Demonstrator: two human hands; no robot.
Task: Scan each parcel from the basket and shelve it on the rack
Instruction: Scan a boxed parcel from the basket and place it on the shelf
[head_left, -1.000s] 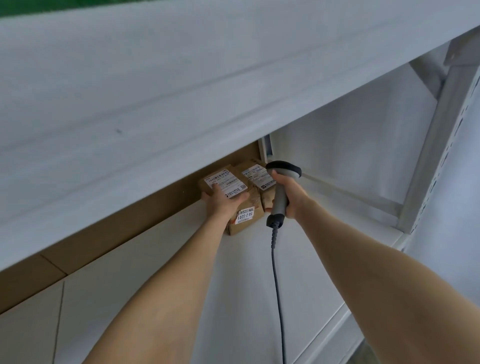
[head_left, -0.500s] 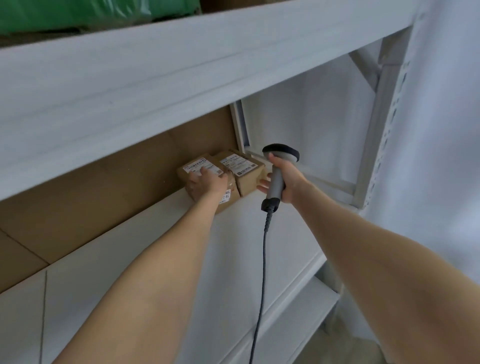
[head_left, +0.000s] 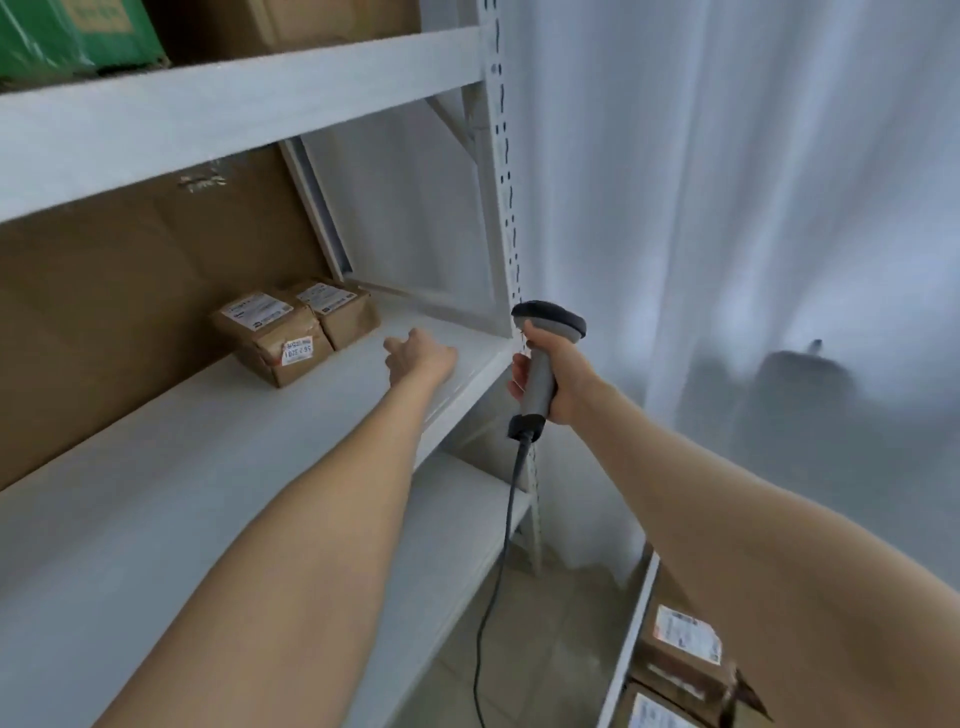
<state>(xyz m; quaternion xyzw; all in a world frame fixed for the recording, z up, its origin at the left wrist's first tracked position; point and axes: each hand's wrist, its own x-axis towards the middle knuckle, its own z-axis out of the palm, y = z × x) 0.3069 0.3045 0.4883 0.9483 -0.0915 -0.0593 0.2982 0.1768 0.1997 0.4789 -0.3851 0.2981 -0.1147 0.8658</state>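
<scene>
Fingers (head_left: 399, 347) of the left hand (head_left: 422, 357): loosely curled, nothing in them, out over the middle shelf (head_left: 182, 467) near its front right corner; contact with the shelf not clear. Fingers (head_left: 518, 375) of the right hand (head_left: 563, 384): wrapped round the grey handle of the scanner (head_left: 536, 387), thumb up by its dark head.

White curtain (head_left: 727, 208) across the whole right side, with a dim dark shape behind it. White metal rack (head_left: 500, 156) on the left, slotted upright at its front right corner. Middle shelf broad and white, backed by a brown cardboard sheet (head_left: 119, 291). Green wrapped packs (head_left: 47, 36) and a brown carton (head_left: 311, 21) on the shelf above, both cut off by the frame edge. Lower shelf (head_left: 457, 499) partly visible below.

Nearer parcel (head_left: 270, 343) and farther parcel (head_left: 345, 312): brown, side by side and touching, at the back right of the middle shelf against the cardboard sheet, apart from the left hand. White label on top of each, small sticker on the nearer one's front face. Labelled brown parcels (head_left: 680, 660) low at the right, beside a white rail (head_left: 631, 629); their container too unclear to name.

Scanner upright, just outside the rack's upright, level with the middle shelf's edge. Dark cable (head_left: 501, 545) hanging from its base.
</scene>
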